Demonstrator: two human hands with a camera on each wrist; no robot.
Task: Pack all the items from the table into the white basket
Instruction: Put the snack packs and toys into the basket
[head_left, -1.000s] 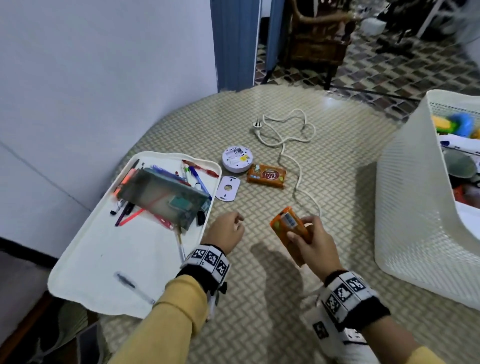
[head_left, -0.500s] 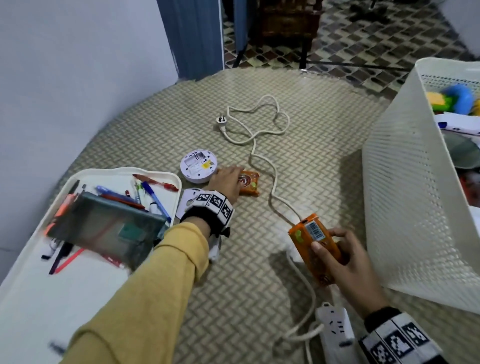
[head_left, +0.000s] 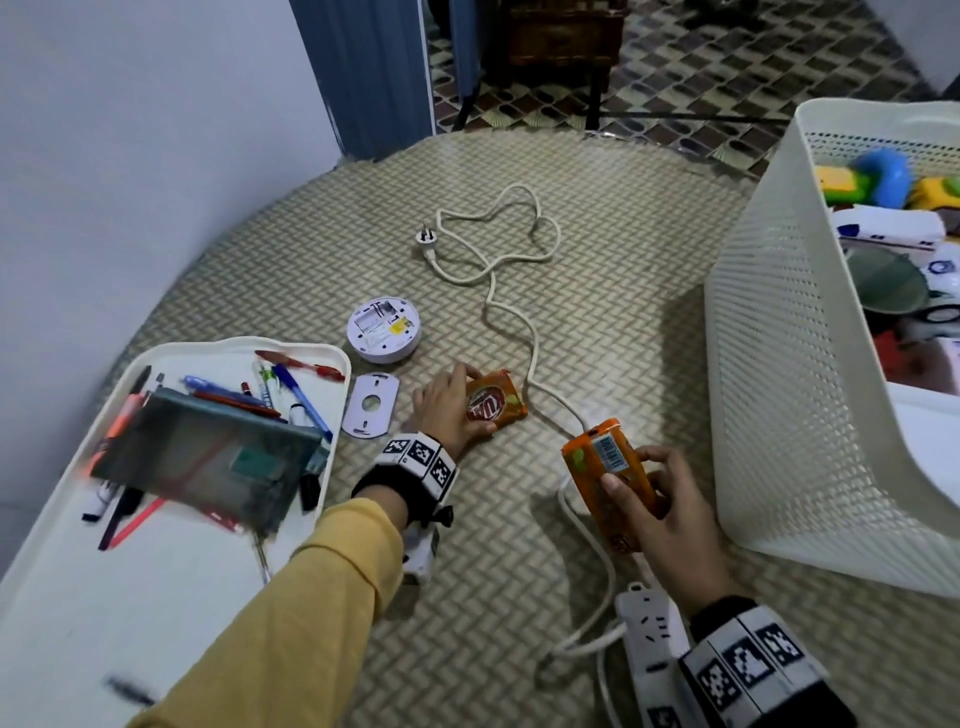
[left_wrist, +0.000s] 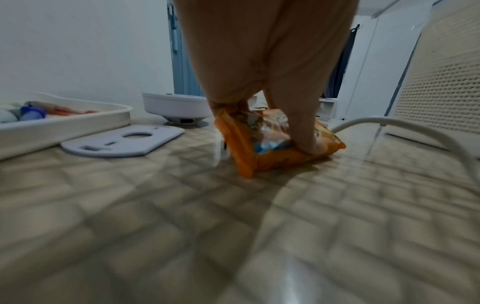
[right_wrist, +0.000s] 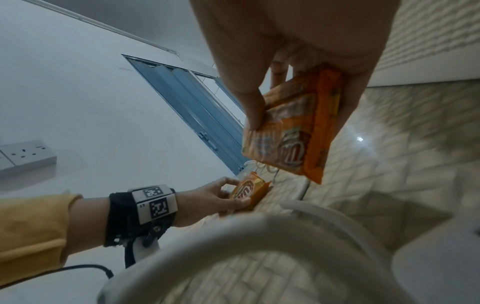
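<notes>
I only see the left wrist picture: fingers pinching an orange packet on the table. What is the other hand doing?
Observer: The right hand holds up a second orange packet.
Operator: Where will the packets go?
Observer: Into the white basket just right of that hand; toys already lie in it.
Operator: Is anything else left out that I can't see?
Observer: A white power strip lies by the right wrist. Its cord ends in a loose plug.
</notes>
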